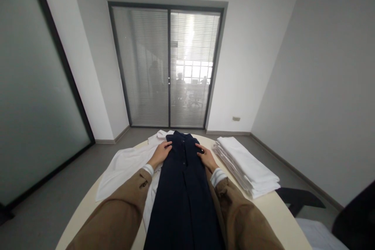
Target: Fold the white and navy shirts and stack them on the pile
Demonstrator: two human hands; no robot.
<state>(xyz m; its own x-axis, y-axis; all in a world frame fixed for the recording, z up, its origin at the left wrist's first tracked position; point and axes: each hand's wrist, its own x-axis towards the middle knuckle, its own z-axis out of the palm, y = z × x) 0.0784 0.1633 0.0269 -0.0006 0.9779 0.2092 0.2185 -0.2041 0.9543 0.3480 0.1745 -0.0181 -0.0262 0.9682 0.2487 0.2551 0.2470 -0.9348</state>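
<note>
A navy button-up shirt [181, 199] lies lengthwise down the middle of the table, its collar at the far end and its sides folded in to a narrow strip. My left hand [162, 152] is closed on its left edge near the shoulder, with the thumb and fingertips at the cloth. Opposite, my right hand [208, 159] holds the right edge near the shoulder, its fingers curled onto the fabric. A white garment [123, 164] is spread loosely on the left, partly under the navy shirt and my left forearm.
A stack of folded white cloth [249, 168] stands on the right of the round cream table [84, 211]. Beyond the right edge are a dark chair [356, 215] and a pale cloth [319, 234]. A glazed door with blinds [146, 70] is in the far wall.
</note>
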